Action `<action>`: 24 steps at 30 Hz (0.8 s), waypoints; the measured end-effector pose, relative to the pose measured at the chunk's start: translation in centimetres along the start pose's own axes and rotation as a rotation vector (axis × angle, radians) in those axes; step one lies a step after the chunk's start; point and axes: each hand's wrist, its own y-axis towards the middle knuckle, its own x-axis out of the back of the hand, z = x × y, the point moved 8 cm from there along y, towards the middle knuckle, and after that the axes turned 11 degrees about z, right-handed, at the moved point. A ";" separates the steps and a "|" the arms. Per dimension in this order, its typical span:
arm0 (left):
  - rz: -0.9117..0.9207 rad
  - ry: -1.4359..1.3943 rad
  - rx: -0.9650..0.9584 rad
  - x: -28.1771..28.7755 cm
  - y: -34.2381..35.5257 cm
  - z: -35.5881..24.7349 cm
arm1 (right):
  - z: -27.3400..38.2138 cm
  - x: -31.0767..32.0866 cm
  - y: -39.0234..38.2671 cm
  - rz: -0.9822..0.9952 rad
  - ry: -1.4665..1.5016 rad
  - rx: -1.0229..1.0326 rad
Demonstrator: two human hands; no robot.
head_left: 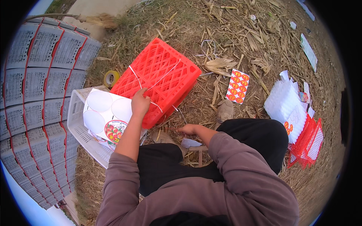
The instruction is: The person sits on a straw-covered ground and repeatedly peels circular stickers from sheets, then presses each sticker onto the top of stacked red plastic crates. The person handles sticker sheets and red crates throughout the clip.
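Note:
In front of me lies a stack of red plastic lattice crates [166, 62], with white straps [136, 76] across its top. My left hand [140, 103] rests over the crates' near left part, fingers closed at the strap where it crosses the lattice. Lower and to the right, beside the stack's near corner, my right hand [187, 129] is closed with a thin reddish thing [171, 129] sticking out to its left; its kind is too small to make out. A strap end hangs close above that hand.
Left stands a white plastic basket [81, 130] with round printed labels [114, 130] on sheets, and yellow tape [111, 78] behind. Stacked grey crates [39, 84] wall the far left. Right lie a sticker sheet [238, 86], white foam netting [285, 101] and red mesh [307, 141].

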 end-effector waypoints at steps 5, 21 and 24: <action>-0.026 -0.132 0.000 7.1 1.3 0.5 | 3.6 3.9 -6.1 -0.136 -0.909 0.115; -0.718 -0.186 -0.051 30.5 -12.5 20.8 | -6.6 5.1 -51.9 -1.236 -0.687 0.372; -0.444 -0.314 0.330 16.2 -15.7 29.8 | -21.5 2.9 -54.3 -1.451 -0.037 0.577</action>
